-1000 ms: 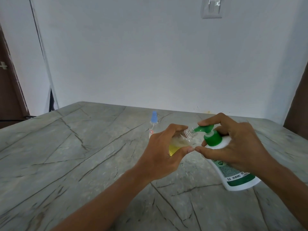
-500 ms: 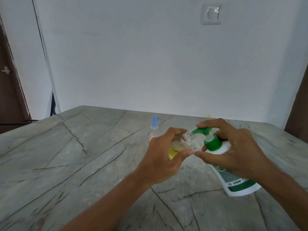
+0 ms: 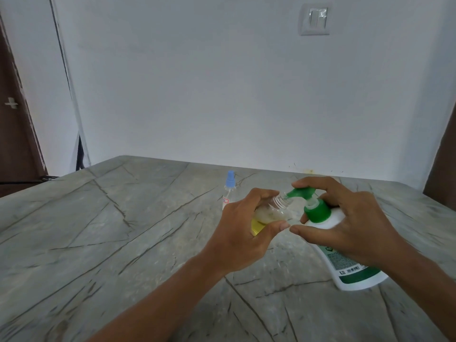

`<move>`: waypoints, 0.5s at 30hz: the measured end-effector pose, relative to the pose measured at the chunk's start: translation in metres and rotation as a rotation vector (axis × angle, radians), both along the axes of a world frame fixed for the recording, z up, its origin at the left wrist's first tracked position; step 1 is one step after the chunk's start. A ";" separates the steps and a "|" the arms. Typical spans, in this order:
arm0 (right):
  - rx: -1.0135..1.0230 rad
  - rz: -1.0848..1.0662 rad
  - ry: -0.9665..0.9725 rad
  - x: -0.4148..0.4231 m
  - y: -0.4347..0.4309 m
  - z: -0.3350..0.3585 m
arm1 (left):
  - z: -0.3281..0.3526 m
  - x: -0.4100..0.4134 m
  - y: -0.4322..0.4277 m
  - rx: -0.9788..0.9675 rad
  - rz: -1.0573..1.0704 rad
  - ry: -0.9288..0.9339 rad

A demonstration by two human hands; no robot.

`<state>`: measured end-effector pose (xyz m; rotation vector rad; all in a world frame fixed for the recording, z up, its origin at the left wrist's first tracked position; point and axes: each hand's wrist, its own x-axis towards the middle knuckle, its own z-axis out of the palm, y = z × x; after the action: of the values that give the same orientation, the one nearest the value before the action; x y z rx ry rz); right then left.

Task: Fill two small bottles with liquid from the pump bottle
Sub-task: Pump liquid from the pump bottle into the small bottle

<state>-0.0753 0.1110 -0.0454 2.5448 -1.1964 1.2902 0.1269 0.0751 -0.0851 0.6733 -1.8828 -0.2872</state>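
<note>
My left hand (image 3: pixel 243 230) grips a small clear bottle (image 3: pixel 270 212) with a yellow band, tilted with its threaded open mouth right at the green pump spout. Pale liquid shows inside it. A white pump bottle (image 3: pixel 345 255) with a green collar and green pump head (image 3: pixel 301 193) stands on the stone table (image 3: pixel 111 230), leaning toward me. My right hand (image 3: pixel 345 223) wraps round its neck, with the index finger curled over the pump head. A second small clear bottle with a blue spray cap (image 3: pixel 229 187) stands behind my left hand, partly hidden.
A white wall with a light switch (image 3: pixel 314 19) rises behind the table's far edge. Dark wooden door frames (image 3: pixel 14 124) stand at the left and right borders. The grey veined tabletop stretches wide to the left of my hands.
The pump head has risen a little from its collar and the finger on it has lifted with it. Both hands and both bottles keep their places; the camera tilted slightly up.
</note>
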 end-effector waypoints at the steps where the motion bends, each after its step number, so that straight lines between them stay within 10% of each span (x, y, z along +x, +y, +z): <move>1: 0.001 0.001 0.002 0.000 0.000 0.000 | 0.000 0.000 0.000 0.000 -0.001 0.001; 15: -0.009 0.003 -0.028 0.002 0.000 0.002 | -0.002 -0.001 0.001 0.009 -0.008 -0.017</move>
<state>-0.0735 0.1107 -0.0432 2.5314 -1.1900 1.3325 0.1262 0.0760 -0.0871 0.6764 -1.9015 -0.2956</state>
